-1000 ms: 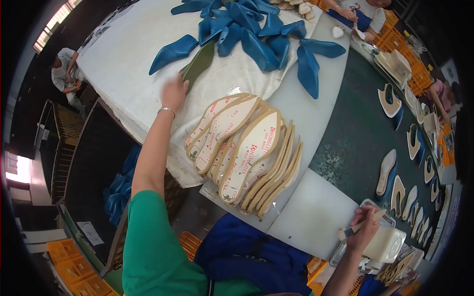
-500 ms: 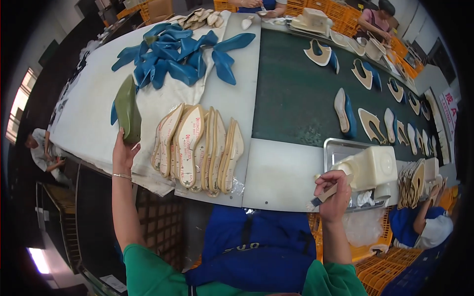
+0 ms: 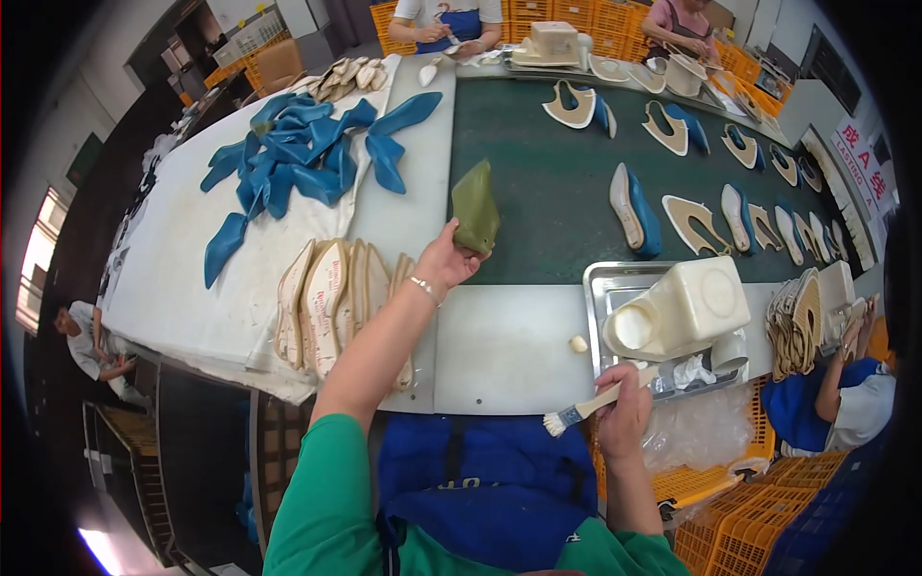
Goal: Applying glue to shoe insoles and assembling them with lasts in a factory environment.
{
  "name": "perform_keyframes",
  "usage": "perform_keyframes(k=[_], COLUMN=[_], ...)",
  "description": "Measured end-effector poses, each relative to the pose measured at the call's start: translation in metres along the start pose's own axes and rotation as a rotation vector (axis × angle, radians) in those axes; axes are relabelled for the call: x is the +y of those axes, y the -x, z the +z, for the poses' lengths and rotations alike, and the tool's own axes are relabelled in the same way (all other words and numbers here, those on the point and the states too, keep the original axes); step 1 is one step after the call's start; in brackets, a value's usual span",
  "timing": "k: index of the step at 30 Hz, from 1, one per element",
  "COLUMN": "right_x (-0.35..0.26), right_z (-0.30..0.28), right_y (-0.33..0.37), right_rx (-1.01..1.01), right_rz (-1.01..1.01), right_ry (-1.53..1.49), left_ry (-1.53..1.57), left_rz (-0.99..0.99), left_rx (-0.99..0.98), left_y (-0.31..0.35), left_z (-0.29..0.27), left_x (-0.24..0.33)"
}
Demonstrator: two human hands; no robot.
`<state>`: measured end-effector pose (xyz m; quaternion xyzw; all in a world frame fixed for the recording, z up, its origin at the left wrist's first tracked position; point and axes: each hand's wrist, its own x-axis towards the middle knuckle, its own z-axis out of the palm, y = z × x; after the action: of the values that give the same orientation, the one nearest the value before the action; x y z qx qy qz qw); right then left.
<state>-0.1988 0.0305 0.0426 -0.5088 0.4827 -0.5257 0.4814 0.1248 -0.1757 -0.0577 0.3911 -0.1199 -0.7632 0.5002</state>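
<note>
My left hand (image 3: 451,257) is closed around one end of an olive-green shoe last (image 3: 476,213), held up over the near left part of the green conveyor belt (image 3: 538,211). Between the fingers of my right hand (image 3: 626,408) is a flat paintbrush (image 3: 582,413), its pale bristles pointing left, near the table's front edge. Below my left forearm stands a row of insoles (image 3: 325,298), partly hidden by the arm. Blue shoe lasts (image 3: 298,154) lie heaped on the white cloth at the left, with a single blue last (image 3: 226,250) nearer me.
A metal tray (image 3: 594,288) holds a cream plastic container (image 3: 687,302) beside my right hand. On the belt lie blue lasts with insoles (image 3: 634,211) and curved shoe pieces (image 3: 693,226). More shoe pieces (image 3: 793,326) are stacked at right. Co-workers sit at the far side and right.
My left hand has carried the green last rightward from the cloth to above the belt. My right hand has moved slightly left and lower, and the brush now points left. The view has shifted.
</note>
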Motion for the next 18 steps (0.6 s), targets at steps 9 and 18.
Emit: perform_keyframes(k=[9, 18], right_x=[0.03, 0.029], right_z=[-0.035, -0.004], right_y=[0.012, -0.007], right_rx=[0.065, 0.12], right_rz=[0.157, 0.055], right_ry=[-0.063, -0.132], left_ry=[0.083, -0.477], left_rz=[0.063, 0.33], left_rx=[0.259, 0.143], left_y=[-0.096, 0.087], left_z=[-0.041, 0.025], left_x=[-0.027, -0.038])
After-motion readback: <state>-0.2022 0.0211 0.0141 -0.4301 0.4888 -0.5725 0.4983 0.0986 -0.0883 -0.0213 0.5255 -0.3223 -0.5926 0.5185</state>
